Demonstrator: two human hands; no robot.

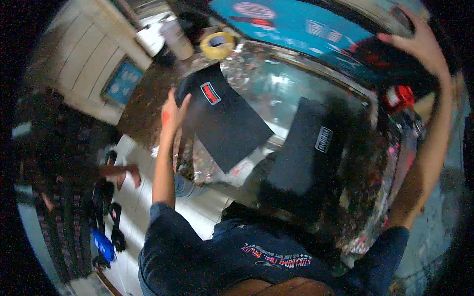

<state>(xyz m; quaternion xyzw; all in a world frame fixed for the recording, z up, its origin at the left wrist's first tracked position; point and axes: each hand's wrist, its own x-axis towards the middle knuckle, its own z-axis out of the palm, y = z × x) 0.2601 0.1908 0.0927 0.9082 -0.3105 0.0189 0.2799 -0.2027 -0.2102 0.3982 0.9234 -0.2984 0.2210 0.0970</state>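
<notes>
My left hand (173, 112) holds the left edge of a flat black panel (229, 121), with the thumb and fingers around it. The panel bears a small red and white print near its upper end; whether it is cloth or sheet material I cannot tell. To its right, a second black panel (298, 148) with a white-outlined print lies on the glossy table (281, 89). My right hand (419, 44) reaches up to the right end of a large blue printing screen (296, 27), thumb and fingers spread around its dark edge. The screen stands tilted beyond the table.
A roll of yellow tape (217, 45) and a plastic cup (177, 39) stand at the table's back left. A red-capped container (399, 97) is at the right. Another person's hand (132, 175) shows at the left, near black items and a blue packet (103, 245) on the floor.
</notes>
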